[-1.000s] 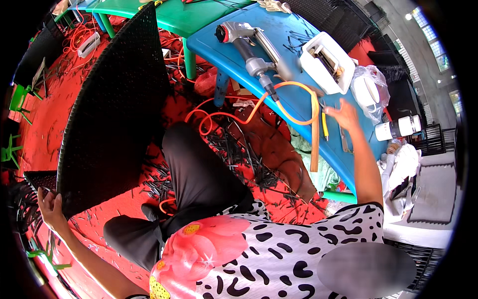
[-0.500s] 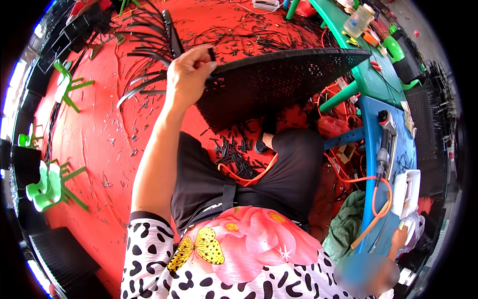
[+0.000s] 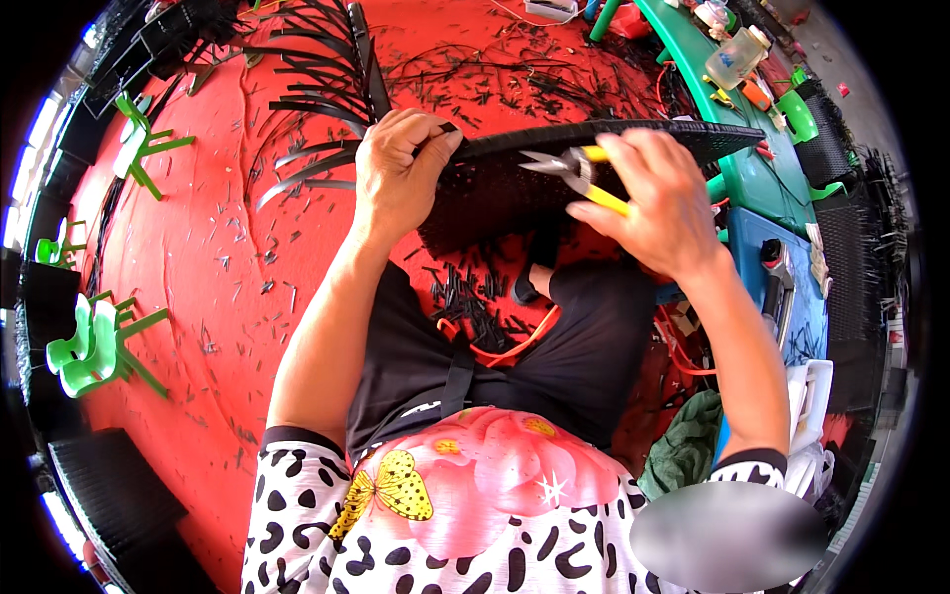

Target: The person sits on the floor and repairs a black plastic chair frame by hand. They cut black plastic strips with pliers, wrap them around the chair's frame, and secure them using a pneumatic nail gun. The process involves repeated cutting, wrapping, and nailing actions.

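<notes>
A black woven basket-like piece (image 3: 475, 208) stands over my knees, its long upper edge running off to the right. My left hand (image 3: 404, 170) is closed at its near corner, thumb and fingers pinching what looks like a black strip end. Loose black plastic strips (image 3: 317, 103) fan out leftward from the work beyond that hand. In my right hand (image 3: 661, 203) is a pair of yellow-handled pruning snips (image 3: 572, 170). The handles are spread and the blades stand apart, pointing left toward my left hand, with a gap between.
Black strip offcuts (image 3: 470, 297) litter the red floor (image 3: 213, 337). To the right, a green table (image 3: 747, 178) holds a jar (image 3: 737, 57), beside a blue table (image 3: 807, 317). Green chairs (image 3: 94, 348) stand at left. An orange cord (image 3: 515, 354) crosses between my legs.
My right hand has come up from the blue table at lower right, now holding the snips near the woven edge. My left hand and the woven piece have shifted slightly right and down.
</notes>
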`<state>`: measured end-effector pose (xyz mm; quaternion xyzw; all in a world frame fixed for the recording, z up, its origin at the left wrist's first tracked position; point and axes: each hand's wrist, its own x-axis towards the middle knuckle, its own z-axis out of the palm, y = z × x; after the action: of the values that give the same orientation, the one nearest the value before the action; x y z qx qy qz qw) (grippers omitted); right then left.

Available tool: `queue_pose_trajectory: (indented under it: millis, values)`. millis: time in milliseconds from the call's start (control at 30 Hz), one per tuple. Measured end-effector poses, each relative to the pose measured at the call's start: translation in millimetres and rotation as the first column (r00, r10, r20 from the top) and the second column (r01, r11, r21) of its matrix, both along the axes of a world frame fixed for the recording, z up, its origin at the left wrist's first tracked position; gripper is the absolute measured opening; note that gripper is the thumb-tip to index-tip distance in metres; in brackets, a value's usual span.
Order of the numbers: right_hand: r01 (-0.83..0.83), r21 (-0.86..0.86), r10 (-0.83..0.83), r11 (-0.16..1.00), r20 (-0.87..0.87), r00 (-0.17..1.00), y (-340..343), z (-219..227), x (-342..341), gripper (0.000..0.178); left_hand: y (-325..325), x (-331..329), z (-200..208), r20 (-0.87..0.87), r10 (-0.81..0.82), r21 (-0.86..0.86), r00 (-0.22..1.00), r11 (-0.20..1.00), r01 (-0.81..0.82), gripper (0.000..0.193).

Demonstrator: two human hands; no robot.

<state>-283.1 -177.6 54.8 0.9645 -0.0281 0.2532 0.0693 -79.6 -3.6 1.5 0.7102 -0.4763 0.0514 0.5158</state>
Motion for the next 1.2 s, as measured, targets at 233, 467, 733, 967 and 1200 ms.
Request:
queue_pose_trajectory:
  millis: [233, 467, 733, 967, 1200]
  values:
    - [-0.023, -0.122, 0.014, 0.992, -0.073, 0.997, 4.5, -10.5, 45.8, 0.056, 1.9, -7.5, -4.5, 0.071, -0.009, -0.046, 0.997, 0.999, 0.013, 0.005]
    - [-0.086, -0.178, 0.071, 0.980, -0.091, 0.993, 3.7, -10.0, 57.1, 0.047, 2.3, -8.3, -3.9, 0.086, -0.010, -0.040, 0.996, 0.999, 0.013, 0.004]
    - [0.028, 0.110, -0.032, 0.994, 0.030, 0.999, -31.1, -20.0, 10.5, 0.042, 11.4, 0.1, 1.9, 0.205, -0.230, -0.020, 0.951, 0.971, 0.239, 0.014]
    - [0.804, 0.385, -0.792, 0.452, -0.240, 0.561, -107.4, -54.0, -278.1, 0.040, 23.5, 9.8, 6.1, 0.216, -0.435, 0.088, 0.874, 0.900, 0.427, 0.006]
    - [0.993, 0.085, -0.895, -0.085, -0.444, -0.038, -35.2, -87.8, -517.7, 0.065, 34.6, 1.8, 4.8, 0.033, -0.454, -0.001, 0.891, 0.891, 0.454, 0.071]
